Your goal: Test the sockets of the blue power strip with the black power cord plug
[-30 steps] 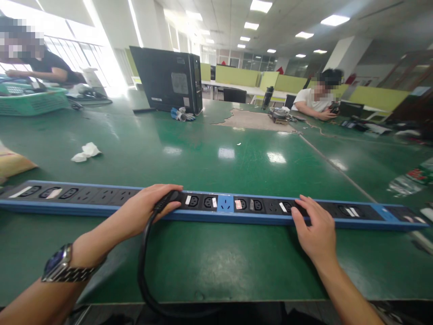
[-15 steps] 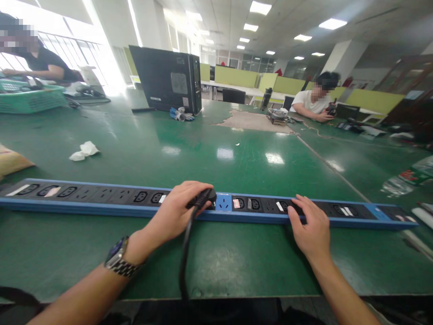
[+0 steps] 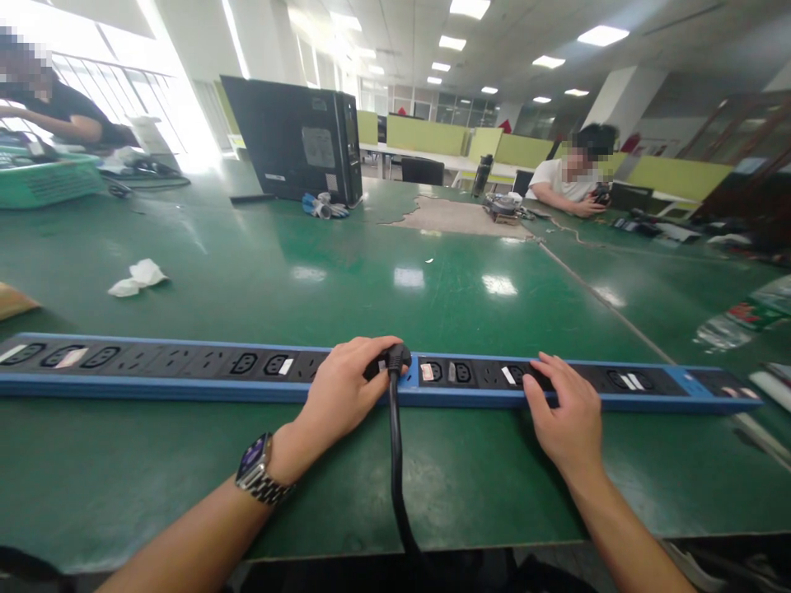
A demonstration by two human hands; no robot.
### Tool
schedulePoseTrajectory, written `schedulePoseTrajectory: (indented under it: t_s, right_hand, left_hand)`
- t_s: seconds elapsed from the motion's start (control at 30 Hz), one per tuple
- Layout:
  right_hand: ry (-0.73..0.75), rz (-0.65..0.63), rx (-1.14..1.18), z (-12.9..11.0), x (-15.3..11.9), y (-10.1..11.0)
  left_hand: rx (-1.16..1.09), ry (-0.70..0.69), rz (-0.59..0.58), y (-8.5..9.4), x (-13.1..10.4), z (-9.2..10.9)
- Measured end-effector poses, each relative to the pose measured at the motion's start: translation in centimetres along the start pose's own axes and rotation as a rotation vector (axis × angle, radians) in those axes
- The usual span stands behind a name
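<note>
A long power strip (image 3: 346, 394) with a blue frame and black sockets lies across the green table. My left hand (image 3: 349, 379), with a watch on its wrist, pinches a black plug (image 3: 399, 357) over the strip's middle, at the blue socket section. The plug's prongs are hidden. Its thick black cable (image 3: 395, 461) hangs down over the table's front edge. Resting on the strip right of the middle, my right hand (image 3: 568, 403) has thumb and fingers apart around the strip's width and holds no loose object.
A black computer case (image 3: 297, 144) stands behind, with gloves (image 3: 325, 206) before it. White tissue (image 3: 139, 277) lies at the left, near a green basket (image 3: 49, 183). A plastic bottle (image 3: 747, 313) is at the right. Two people sit across the table.
My left hand has moved right along the strip with the plug, from left of the blue socket section to over it. The cable has swung right. My right hand has stayed in place.
</note>
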State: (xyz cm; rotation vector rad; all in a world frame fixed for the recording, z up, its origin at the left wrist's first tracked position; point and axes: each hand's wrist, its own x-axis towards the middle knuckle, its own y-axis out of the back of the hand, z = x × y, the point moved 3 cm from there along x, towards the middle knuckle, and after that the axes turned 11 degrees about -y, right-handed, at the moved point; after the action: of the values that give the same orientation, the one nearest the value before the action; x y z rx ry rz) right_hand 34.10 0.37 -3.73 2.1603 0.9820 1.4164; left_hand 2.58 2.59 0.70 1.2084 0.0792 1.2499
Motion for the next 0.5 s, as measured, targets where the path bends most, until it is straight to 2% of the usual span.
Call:
schedulePoseTrajectory:
  t_s: [0.13, 0.27, 0.4, 0.5]
  right_hand:
    - [0.006, 0.005, 0.002, 0.03, -0.04, -0.02]
    - [0.006, 0.006, -0.005, 0.02, -0.03, 0.01]
    - [0.005, -0.006, -0.004, -0.16, 0.04, 0.12]
    - [-0.001, -0.015, -0.001, -0.21, 0.01, 0.14]
  left_hand:
    - [-0.012, 0.003, 0.012, -0.09, -0.17, -0.02]
    - [0.048, 0.0, -0.028, -0.1, -0.23, 0.17]
    - [0.071, -0.066, -0.044, -0.15, -0.23, 0.51]
    - [0.076, -0.172, -0.066, -0.28, -0.28, 0.81]
